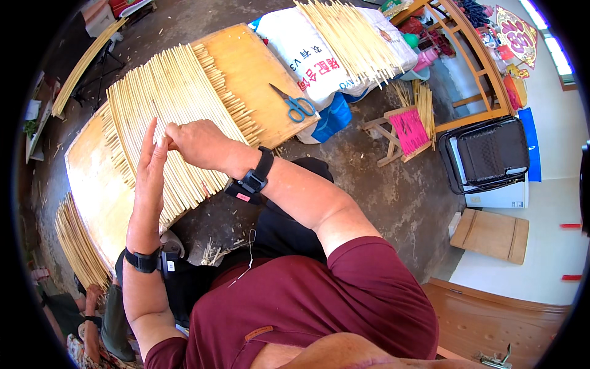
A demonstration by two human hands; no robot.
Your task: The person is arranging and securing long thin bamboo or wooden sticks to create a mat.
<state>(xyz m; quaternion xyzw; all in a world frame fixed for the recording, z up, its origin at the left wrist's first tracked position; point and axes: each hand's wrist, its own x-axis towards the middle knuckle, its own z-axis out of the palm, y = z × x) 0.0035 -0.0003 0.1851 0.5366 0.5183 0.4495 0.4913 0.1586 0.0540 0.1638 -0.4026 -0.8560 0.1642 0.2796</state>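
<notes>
My left hand (150, 163) is raised over the mat of pale, straight stalks (203, 172), fingers extended. My right hand (196, 141) has its fingers curled against the left hand's fingers; anything between them is too small or hidden to make out. The stalks lie in parallel rows on a light wooden board (233, 52), their ends uneven along both sides. Blue-handled scissors (300, 109) lie open-bladed on the board to the right of the mat. A white thread (251, 252), with what looks like a needle, hangs over my dark red shirt.
A white sack (279, 49) bears more stalks (332, 31). At right stand a small stool (409, 132), wooden frame (458, 123) and folded black chair (485, 154). A co-worker's arm (92, 320) is at lower left beside bundled stalks (77, 240).
</notes>
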